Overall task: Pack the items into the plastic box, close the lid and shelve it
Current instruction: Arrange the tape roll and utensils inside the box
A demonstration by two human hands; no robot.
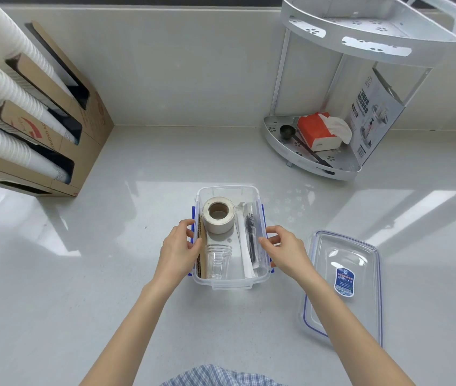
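While both forearms reach forward from the bottom edge, the left hand point(179, 247) sits against the left wall of the clear plastic box point(231, 284), fingers curled loosely and slightly spread, thumb tip over the rim beside the blue latch point(193, 218). Right hand point(284, 250) mirrors it on the right wall: thumb on the rim, fingers curved round the outside, partly parted. Both hands touch the box; whether they squeeze it or merely rest cannot be told.

Box stands open on the grey countertop point(109, 274), roughly centred. Contents: a stack of clear plastic cups point(217, 260) lying on its side at the near end; a brown cardboard piece point(201, 246) upright against the left wall; a roll of pale tape point(218, 214) at the far left; a white wrapped strip point(242, 246) and black plastic cutlery in a clear sleeve point(251, 235) along the right side.

Lid point(342, 285), clear with a blue seal and a blue label, lies flat on the countertop just right of the box, apart from it.

Farther right: a white two-tier corner rack point(366, 32); lower tier holds a black scoop point(288, 132), an orange tissue pack point(316, 130) and a printed carton point(374, 115). Far left: cardboard dispensers point(54, 107) holding sleeves of white paper cups point(6, 90).
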